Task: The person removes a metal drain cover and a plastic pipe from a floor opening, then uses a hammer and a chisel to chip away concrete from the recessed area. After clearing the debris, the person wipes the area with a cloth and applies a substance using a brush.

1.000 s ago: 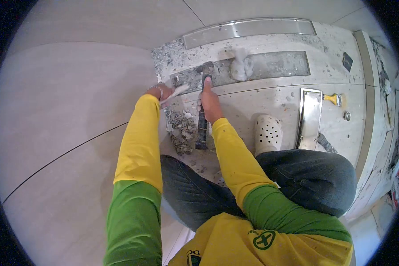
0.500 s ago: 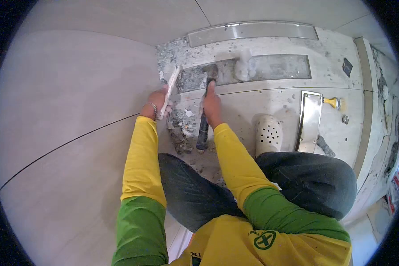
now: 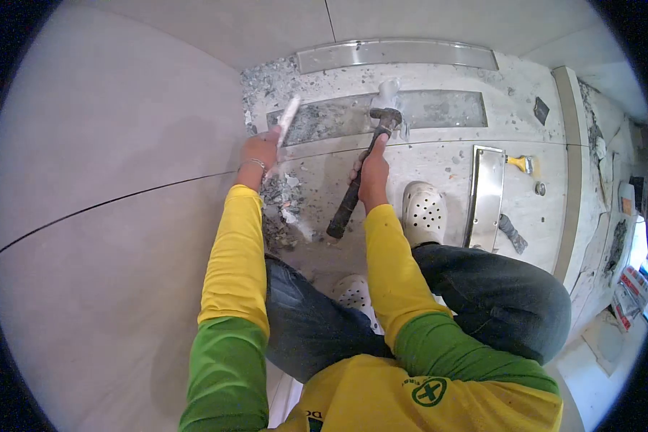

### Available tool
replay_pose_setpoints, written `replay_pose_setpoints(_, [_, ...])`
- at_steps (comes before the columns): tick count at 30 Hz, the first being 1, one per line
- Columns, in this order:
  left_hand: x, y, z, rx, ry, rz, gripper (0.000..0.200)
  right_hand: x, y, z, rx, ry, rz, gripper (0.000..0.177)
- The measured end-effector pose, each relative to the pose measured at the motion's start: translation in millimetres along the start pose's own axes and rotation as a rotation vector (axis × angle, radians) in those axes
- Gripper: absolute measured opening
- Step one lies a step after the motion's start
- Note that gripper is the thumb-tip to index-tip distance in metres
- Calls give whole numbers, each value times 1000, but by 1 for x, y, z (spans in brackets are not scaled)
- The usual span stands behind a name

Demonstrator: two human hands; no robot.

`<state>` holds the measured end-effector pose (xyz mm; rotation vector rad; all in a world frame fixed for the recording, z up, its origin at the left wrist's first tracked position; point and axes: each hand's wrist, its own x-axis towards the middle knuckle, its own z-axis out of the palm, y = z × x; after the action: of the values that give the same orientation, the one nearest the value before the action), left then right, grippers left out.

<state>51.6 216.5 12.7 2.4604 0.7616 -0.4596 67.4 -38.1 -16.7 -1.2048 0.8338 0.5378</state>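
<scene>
My right hand (image 3: 373,176) is wrapped round the dark handle of a hammer (image 3: 347,207), with its head over the long shallow channel (image 3: 450,108) in the floor. My left hand (image 3: 261,151) grips a long whitish bar (image 3: 289,121), its upper end slanting over the channel's left end. The fingers cover part of the bar, and I cannot make out its exact kind. A whitish round piece (image 3: 389,89) stands at the channel's far edge, just beyond the hammer head. Broken grey and white rubble (image 3: 284,205) lies on the floor below my left hand.
A metal strip (image 3: 399,54) lies along the back wall. To the right are a shiny metal cover (image 3: 486,194), a yellow-handled brush (image 3: 520,164), a small round metal piece (image 3: 540,188), a dark square piece (image 3: 541,111) and a grey crumpled item (image 3: 513,234). A raised sill (image 3: 570,180) borders the floor.
The hammer has moved right, away from the bar, and its head shows more clearly. My left hand still holds the bar, now tilted more to the right. The view has shifted slightly.
</scene>
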Motion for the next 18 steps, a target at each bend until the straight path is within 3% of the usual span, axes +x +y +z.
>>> replay_pose_setpoints(5, [-21,31,31,-147,-155,97,57,-5,5,5,10,23,-35,67])
replay_pose_setpoints(7, [2,13,53,241,-252,358,56,-12,3,6,-4,39,-37,67])
replay_pose_setpoints(8, [8,9,49,232,-250,364,56,-15,1,5,-4,57,-25,67])
replay_pose_setpoints(10, [2,27,5,410,-194,124,55,-5,5,-1,-23,91,-87,67])
replay_pose_setpoints(11, [7,17,4,401,-194,129,55,-2,7,-4,-37,120,-137,67])
replay_pose_setpoints(13, [21,-1,5,40,-12,-78,56,-1,-2,-11,-129,157,-221,68])
replay_pose_setpoints(17, [31,-8,18,-148,-138,-103,60,29,-55,-21,-422,77,-508,71])
replay_pose_setpoints(18, [36,-14,31,-81,-85,82,61,22,-81,-18,-487,12,-503,72])
